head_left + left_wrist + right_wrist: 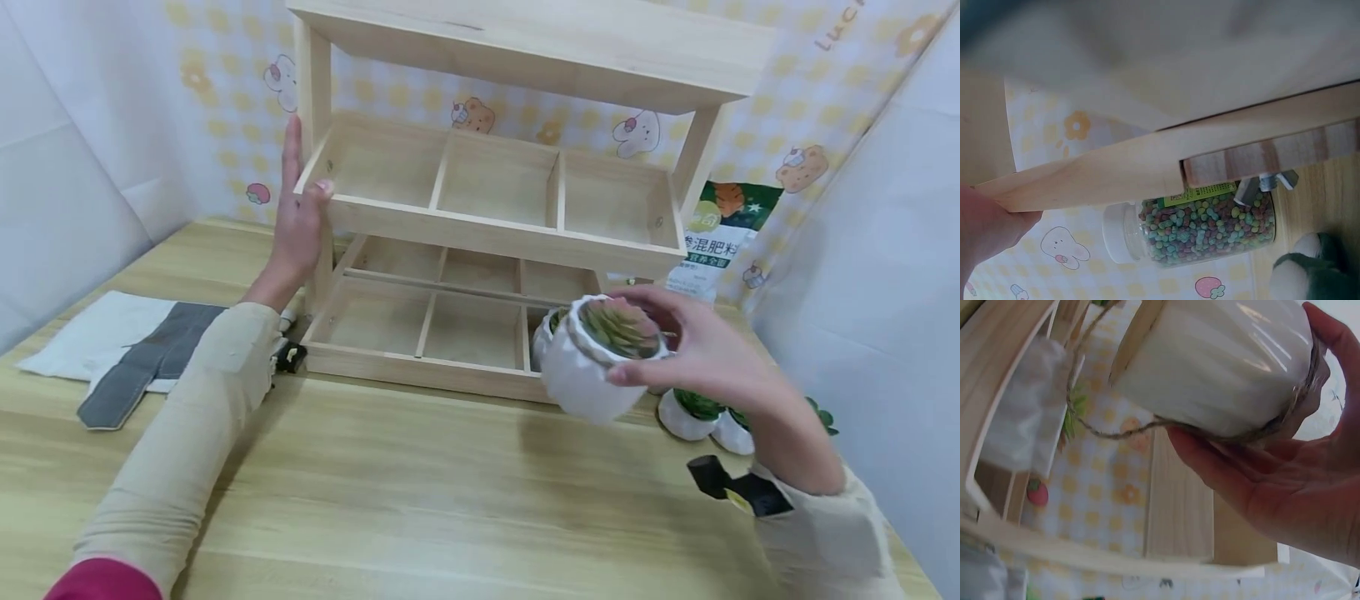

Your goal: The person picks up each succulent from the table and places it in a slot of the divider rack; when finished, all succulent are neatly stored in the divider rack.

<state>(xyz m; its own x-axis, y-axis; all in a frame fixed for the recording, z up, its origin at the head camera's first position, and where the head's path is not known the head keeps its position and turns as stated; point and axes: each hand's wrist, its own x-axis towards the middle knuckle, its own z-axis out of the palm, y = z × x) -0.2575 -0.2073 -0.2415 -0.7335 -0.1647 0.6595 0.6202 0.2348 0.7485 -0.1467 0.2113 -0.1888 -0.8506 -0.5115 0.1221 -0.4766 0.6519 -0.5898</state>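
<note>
A three-tier wooden shelf (495, 225) with divided trays stands at the back of the table. My left hand (296, 225) grips the left end of its middle tray, thumb over the front corner, index finger pointing up along the post. My right hand (701, 354) holds a white ceramic pot with a pink-green succulent (588, 379) in front of the lower tray's right end, above the table. Twine (1125, 434) runs round the pot and hangs in a loose loop in the right wrist view. Behind it, another white succulent pot (539, 340) sits in the lower right compartment, partly hidden.
Small potted plants (684, 421) stand right of the shelf, partly behind my right wrist. A green-and-white fertilizer bag (708, 246) leans at the back. White-and-grey folded cloth (161, 342) lies on the left. A clear jar of coloured pebbles (1210, 231) shows beside the shelf.
</note>
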